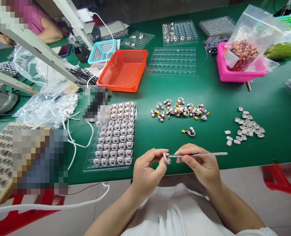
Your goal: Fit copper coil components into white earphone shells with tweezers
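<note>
My left hand (149,170) pinches a small white ring-shaped part (167,158) between thumb and fingers, near the table's front edge. In my right hand (201,165) is a slim pair of metal tweezers (206,154), held almost level, with its tip at the white part. Just beyond my hands lies a single white curved piece (191,131) with a yellow tab. Farther back is a loose cluster of similar pieces (181,110) with yellow tabs. To the right, several small white caps (250,126) are scattered in a pile.
A clear tray (113,144) full of white parts stands at left. Behind are an orange basket (126,73), a clear tray (173,62) and a pink basket (241,73) with a bag of copper-coloured pieces. White cables (73,144) run at left; another person's arm (50,31) shows at upper left.
</note>
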The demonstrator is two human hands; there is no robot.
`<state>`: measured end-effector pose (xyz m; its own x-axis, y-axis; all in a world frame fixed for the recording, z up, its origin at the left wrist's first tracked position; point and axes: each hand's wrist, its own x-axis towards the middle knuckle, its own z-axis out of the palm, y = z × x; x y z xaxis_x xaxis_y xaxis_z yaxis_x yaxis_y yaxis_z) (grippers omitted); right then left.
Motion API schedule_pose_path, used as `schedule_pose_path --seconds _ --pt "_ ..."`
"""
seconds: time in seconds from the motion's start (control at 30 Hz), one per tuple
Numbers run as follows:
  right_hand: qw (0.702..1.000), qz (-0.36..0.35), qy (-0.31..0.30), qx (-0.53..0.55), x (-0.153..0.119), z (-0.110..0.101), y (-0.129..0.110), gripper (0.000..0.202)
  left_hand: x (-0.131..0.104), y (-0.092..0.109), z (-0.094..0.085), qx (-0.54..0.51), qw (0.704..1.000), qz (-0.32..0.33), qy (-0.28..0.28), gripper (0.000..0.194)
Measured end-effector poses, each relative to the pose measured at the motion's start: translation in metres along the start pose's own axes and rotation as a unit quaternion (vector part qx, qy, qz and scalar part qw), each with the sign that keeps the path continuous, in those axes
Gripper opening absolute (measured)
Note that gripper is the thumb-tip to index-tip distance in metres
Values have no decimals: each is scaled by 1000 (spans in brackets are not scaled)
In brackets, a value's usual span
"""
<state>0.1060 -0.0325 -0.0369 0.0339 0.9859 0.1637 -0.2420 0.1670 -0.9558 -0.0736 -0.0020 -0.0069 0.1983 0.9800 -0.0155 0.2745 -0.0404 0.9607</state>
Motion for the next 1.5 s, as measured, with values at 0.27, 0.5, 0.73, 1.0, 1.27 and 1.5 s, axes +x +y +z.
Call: schedule_pose_path --seconds 0.27,0.5,0.73,1.0,1.27,1.5 --pt "983 112 53 139 2 3 17 6 0 -2 0 -25 998 -60 -24 17" --pt "979 90 43 178 3 3 18 7 1 -2 -1 -73 986 -141 -51 15" --pt "980 78 47 175 3 2 18 9 1 1 1 -71 989 -120 -40 13" --pt "976 75 -2 206 4 -2 16 10 3 2 4 -245 937 -233 -88 13" --pt "991 35 33 129 7 -4 8 26 3 9 2 -170 966 -179 -77 10" --pt "998 46 -29 28 -3 -4 -2 28 0 7 2 -128 983 -121 -60 8"
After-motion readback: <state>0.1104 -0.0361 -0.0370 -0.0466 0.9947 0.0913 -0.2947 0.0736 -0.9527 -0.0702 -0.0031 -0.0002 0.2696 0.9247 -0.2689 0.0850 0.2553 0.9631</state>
